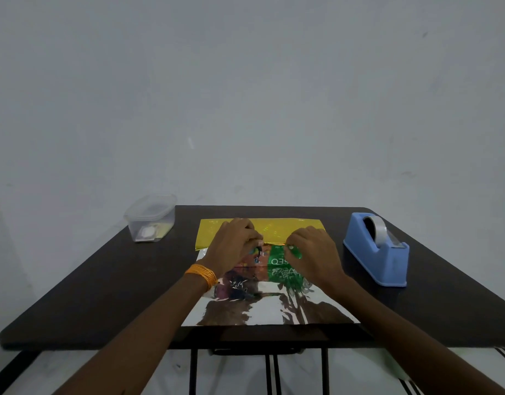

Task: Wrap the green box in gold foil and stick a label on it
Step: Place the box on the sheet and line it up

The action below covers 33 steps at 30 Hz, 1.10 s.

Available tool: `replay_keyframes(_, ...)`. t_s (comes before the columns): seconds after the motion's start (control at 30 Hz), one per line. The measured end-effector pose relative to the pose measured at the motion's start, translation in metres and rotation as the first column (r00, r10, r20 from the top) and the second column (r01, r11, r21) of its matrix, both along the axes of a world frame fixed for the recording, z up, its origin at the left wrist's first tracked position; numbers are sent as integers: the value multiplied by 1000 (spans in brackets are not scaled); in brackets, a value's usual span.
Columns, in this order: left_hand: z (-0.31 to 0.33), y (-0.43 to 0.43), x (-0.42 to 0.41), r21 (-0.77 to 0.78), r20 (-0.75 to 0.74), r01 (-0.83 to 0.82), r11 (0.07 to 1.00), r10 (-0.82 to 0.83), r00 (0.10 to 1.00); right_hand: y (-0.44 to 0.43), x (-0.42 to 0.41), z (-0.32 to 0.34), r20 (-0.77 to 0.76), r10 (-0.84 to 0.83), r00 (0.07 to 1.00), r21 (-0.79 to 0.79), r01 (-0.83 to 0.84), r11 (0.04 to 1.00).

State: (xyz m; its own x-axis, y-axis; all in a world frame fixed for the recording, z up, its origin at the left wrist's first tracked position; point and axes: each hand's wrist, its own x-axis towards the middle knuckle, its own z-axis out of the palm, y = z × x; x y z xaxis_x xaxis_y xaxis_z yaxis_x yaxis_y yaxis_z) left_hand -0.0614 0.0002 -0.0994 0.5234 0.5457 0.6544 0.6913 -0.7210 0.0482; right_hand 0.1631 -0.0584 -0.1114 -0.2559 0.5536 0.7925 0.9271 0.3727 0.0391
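Note:
The green box [280,256] lies in the middle of the dark table [103,280], on a sheet of foil [274,309] whose silver underside faces up towards me. The far part of the foil [274,225] shows its gold face, folded towards the box's far edge. My left hand [234,243] grips the box's left end, fingers curled at the gold fold. My right hand [314,252] holds the box's right end, fingertips pinching near the fold. Both hands hide much of the box. No label is visible on it.
A clear plastic tub [150,219] with small white and yellow pieces inside stands at the back left corner. A blue tape dispenser [376,249] with a roll of clear tape sits at the right. A grey wall rises behind the table.

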Motion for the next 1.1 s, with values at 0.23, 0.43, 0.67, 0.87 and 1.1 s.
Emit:
replay_keyframes(0.23,-3,2,2,93,-16,-11,996,13,1000,5,-23,32,-146,73,987,-298,-114,948)
replay_keyframes(0.43,1,-2,2,-96,25,-28,995,30,999,18,-35,30,-117,103,988,-408,-143,902)
replay_keyframes(0.67,22,-9,-46,-425,740,171,889,232,631,19,-35,23,-230,110,967,-371,-191,909)
replay_keyframes(0.87,-2,4,-75,-672,737,426,605,602,308,17,-38,21,-232,57,971,-382,-145,913)
replay_keyframes(1.1,-14,-17,-44,-648,749,325,689,500,434,16,-37,18,-214,47,976,-365,-124,923)
